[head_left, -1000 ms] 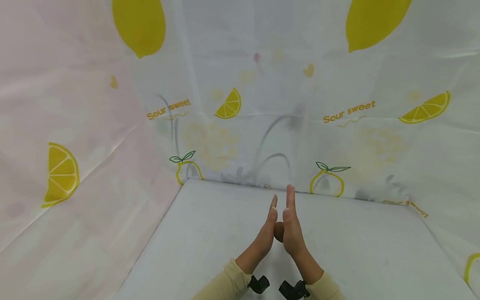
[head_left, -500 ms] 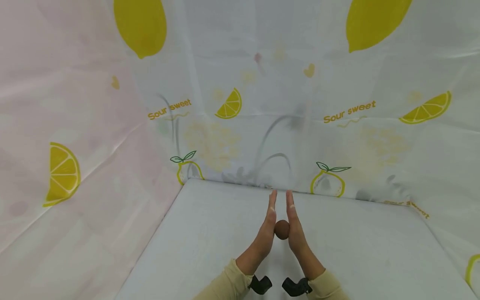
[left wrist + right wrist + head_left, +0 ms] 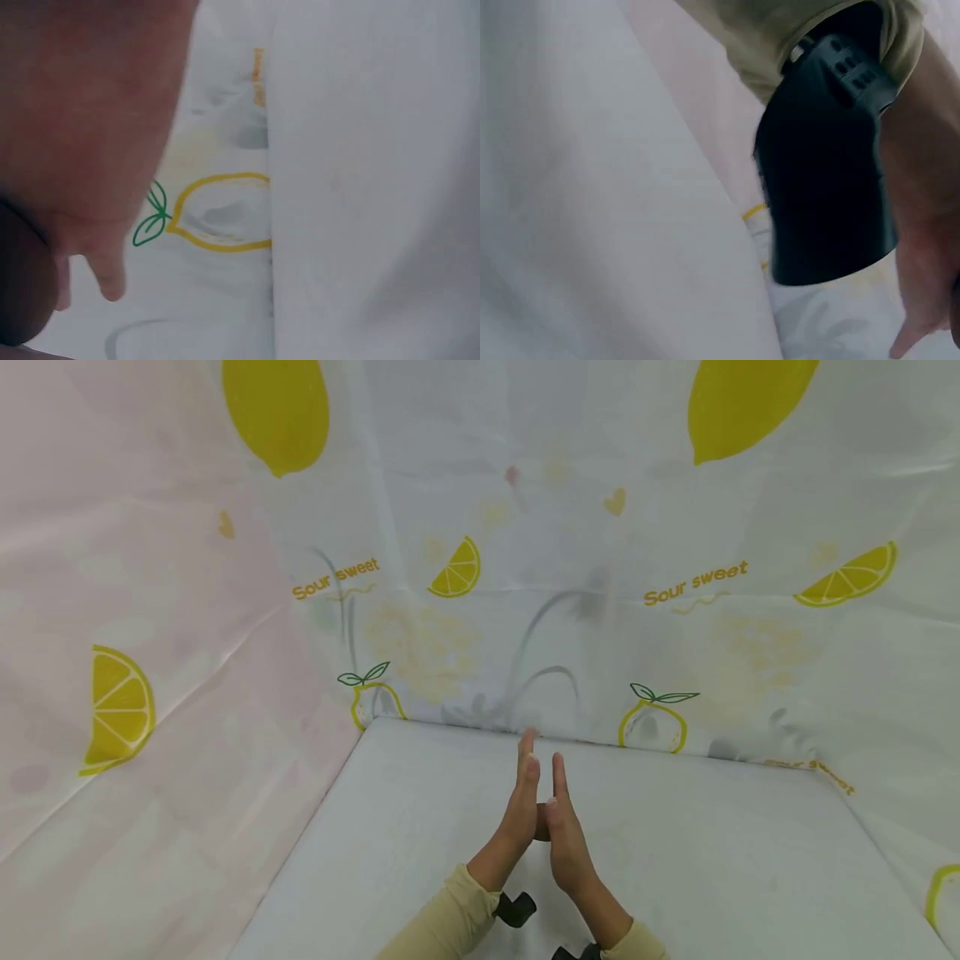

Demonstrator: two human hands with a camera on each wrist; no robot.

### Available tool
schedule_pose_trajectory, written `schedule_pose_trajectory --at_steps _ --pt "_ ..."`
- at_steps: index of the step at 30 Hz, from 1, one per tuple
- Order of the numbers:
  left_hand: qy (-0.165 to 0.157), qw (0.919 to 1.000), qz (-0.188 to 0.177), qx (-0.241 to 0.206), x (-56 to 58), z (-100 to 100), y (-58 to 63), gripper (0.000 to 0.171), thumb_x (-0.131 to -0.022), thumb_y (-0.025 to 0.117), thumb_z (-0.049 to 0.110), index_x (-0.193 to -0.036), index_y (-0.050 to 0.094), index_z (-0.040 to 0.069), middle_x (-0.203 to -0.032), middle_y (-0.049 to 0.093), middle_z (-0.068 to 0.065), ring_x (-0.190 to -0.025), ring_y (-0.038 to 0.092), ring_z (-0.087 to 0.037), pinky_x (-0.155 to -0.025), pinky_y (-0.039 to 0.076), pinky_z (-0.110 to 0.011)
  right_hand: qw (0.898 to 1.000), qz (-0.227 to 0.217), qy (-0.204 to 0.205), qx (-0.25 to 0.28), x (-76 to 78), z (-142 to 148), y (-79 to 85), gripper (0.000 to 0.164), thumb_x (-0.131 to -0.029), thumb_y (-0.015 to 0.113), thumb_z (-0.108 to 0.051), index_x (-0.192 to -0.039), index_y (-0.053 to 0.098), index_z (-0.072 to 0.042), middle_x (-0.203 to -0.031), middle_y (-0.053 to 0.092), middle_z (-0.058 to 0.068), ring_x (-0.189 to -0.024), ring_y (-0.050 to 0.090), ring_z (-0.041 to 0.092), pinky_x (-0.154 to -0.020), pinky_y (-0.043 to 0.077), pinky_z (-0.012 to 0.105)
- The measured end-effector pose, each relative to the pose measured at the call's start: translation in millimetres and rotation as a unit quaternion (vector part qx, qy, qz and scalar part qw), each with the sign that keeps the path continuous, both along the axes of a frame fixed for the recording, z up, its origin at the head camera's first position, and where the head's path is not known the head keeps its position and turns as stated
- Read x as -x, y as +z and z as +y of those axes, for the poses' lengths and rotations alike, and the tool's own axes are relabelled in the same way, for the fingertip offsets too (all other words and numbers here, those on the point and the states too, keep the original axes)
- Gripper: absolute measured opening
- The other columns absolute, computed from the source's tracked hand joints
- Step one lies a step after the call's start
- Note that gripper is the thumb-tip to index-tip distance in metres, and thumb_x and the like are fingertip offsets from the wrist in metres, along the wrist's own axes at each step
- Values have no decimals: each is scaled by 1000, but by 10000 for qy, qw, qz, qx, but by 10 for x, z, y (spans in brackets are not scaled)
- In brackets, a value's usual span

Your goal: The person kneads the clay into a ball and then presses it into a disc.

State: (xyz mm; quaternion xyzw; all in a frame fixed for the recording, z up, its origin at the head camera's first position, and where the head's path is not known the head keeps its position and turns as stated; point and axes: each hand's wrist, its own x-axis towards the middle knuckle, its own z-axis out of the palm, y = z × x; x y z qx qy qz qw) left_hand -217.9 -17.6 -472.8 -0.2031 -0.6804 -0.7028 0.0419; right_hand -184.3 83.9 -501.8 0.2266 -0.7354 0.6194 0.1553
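Observation:
A smooth brown ball (image 3: 542, 823) sits between my two upright palms, partly covered by the right hand in the head view. My left hand (image 3: 519, 810) presses it from the left, with fingers straight. Against its other side lies my right hand (image 3: 568, 845), also straight-fingered and set lower and nearer to me. The left wrist view catches the dark ball (image 3: 24, 281) at its left edge, below the right hand (image 3: 97, 120). In the right wrist view the left hand (image 3: 924, 277) appears, and only a sliver of the ball shows at the edge.
Beneath the hands spreads a white tabletop (image 3: 420, 810). Lemon-printed sheets (image 3: 480, 635) hang behind it and along its sides. Each wrist carries a black camera mount, the left mount (image 3: 517, 910) showing more fully than the right mount (image 3: 577, 952).
The right hand has slid back toward me while the left hand has moved forward along the ball. Both hands and the ball have shifted slightly left, and the ball is more covered than half a second ago.

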Motion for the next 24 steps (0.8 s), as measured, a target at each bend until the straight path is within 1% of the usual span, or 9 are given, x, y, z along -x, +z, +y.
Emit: schedule_pose_trajectory --at_steps 1,3,5,8,10,12,16,20,24 --pt "18 9999 -108 -15 4 1 -14 69 -110 18 51 -165 0 12 -170 -7 -11 -155 -10 -30 -119 -2 -65 9999 82 -57 -78 -7 -2 19 56 -113 21 -20 -164 2 -10 -167 18 16 -119 53 13 -113 22 13" --pt "7 9993 -363 -35 5 5 -58 69 -109 17 51 -165 0 14 -170 -7 -10 -155 -10 -30 -119 -2 -64 9993 287 -142 -181 -21 -8 77 56 -113 23 -21 -165 4 -11 -167 19 16 -118 55 13 -113 23 15" --pt "-67 9983 -571 -88 -3 21 -111 69 -109 16 51 -165 0 15 -170 -7 -9 -155 -11 -30 -119 -3 -63 9984 476 -159 -243 -22 -5 140 57 -113 23 -25 -164 4 -10 -170 6 14 -111 56 6 -108 28 14" --pt "-250 9970 -720 -105 -34 53 -183 68 -109 13 52 -165 0 15 -170 -6 -8 -155 -10 -29 -120 -4 -62 9973 684 -157 -235 15 16 245 58 -113 22 -28 -164 4 -8 -169 5 16 -142 37 7 -114 20 14" --pt "-370 9969 -692 -100 -61 72 -211 67 -109 11 51 -165 0 15 -171 -5 -7 -155 -8 -28 -120 -2 -62 9978 638 -110 -157 63 47 287 59 -113 22 -31 -164 3 -9 -170 3 15 -141 37 7 -113 20 14" --pt "-453 9968 -652 -47 -98 84 -219 67 -109 9 52 -165 0 16 -171 -3 -5 -155 -5 -27 -120 -1 -62 9988 481 -16 -25 121 85 311 59 -113 21 -31 -164 1 -10 -170 0 11 -154 9 16 -117 12 14" --pt "-697 9957 -604 10 -165 96 -189 68 -108 7 55 -165 -2 19 -171 -3 1 -155 -6 -22 -120 -1 -61 9996 9 116 258 239 183 315 59 -113 19 -31 -164 -2 -11 -170 -3 5 -155 1 25 -115 10 13" --pt "-991 9940 -462 1 -198 77 -120 71 -107 4 59 -164 -6 18 -170 -8 0 -154 -12 -23 -120 -4 -62 9992 -314 81 246 346 263 263 57 -113 15 -32 -164 1 -9 -170 -2 7 -156 -5 26 -121 5 30" --pt "-1000 9947 -238 30 -189 24 -17 73 -106 3 61 -164 -7 18 -170 -10 -2 -154 -13 -24 -120 -2 -63 9989 -459 20 117 367 271 193 57 -113 13 -32 -164 4 -8 -170 0 11 -156 -3 28 -122 3 49"
